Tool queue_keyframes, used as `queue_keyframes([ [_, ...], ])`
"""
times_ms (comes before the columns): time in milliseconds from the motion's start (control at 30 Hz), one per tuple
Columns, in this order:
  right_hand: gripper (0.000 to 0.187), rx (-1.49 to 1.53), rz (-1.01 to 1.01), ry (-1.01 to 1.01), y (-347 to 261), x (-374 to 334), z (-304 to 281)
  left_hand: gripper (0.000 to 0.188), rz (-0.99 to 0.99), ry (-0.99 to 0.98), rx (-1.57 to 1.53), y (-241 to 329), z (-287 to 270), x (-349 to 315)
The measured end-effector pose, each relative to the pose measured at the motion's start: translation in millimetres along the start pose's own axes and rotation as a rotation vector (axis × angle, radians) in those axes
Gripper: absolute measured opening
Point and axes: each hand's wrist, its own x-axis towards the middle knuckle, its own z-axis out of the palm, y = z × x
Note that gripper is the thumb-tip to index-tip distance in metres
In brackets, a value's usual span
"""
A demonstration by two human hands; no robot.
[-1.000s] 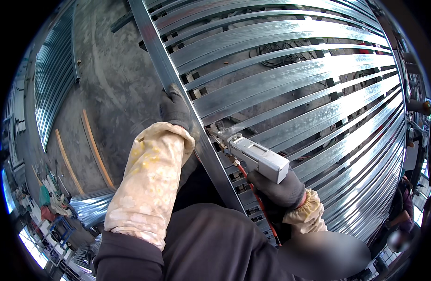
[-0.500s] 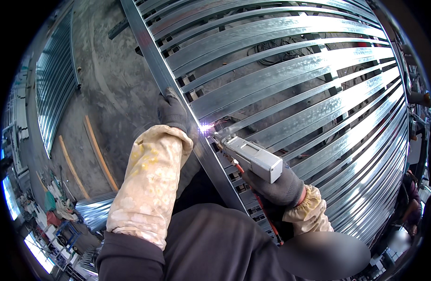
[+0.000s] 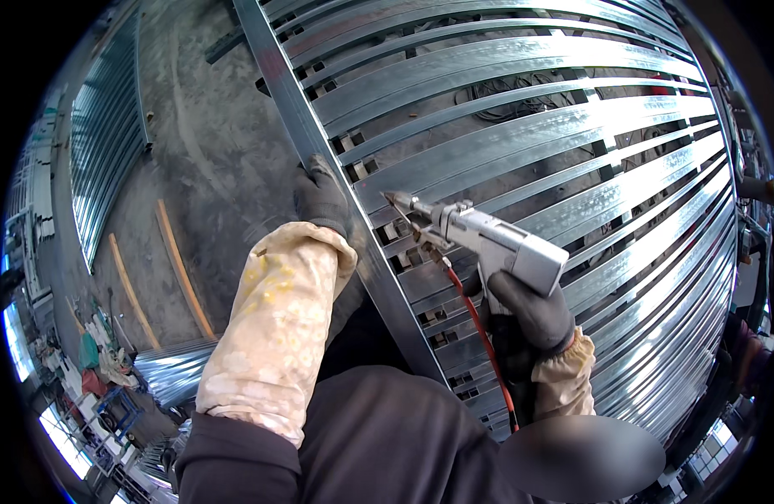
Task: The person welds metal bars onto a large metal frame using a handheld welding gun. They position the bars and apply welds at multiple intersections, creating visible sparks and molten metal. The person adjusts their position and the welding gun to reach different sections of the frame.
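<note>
My right hand (image 3: 534, 311), in a dark grey glove, grips a silver welding gun (image 3: 521, 252) with a pointed copper-coloured nozzle. A red line (image 3: 478, 336) runs down from a fitting under the nozzle. The tip hangs above the slats, a little right of the frame's side rail (image 3: 307, 126), and no arc glows there. My left hand (image 3: 322, 197), also gloved, is closed over the outer edge of that rail; its fingertips lie on the metal and its thumb side is partly hidden. Galvanized slats (image 3: 488, 155) of differing widths run rightward from the rail.
Coiled cables (image 3: 509, 99) lie on the floor below the slats. Left on the concrete are two wooden strips (image 3: 184, 269) and another slatted metal panel (image 3: 110, 134). A blue cart (image 3: 122, 417) and clutter stand at lower left. A blurred oval covers the lower right.
The bright welding arc and sparks at the rail have gone out. My right hand has drawn the gun up and right, off the joint. My left hand keeps its place on the rail.
</note>
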Motion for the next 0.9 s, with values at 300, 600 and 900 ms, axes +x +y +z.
queue_keyframes([
  [300,0.03,-0.055,-0.072,-0.023,8,37,11,0.057,-0.027,-0.018,0.004,-2,0,3],
  [600,0.022,-0.136,-0.126,-0.025,17,45,17,0.059,0.003,-0.02,0.014,2,-2,0],
  [900,0.023,-0.082,-0.097,0.011,18,45,21,0.056,0.002,-0.048,0.013,6,-6,-1],
])
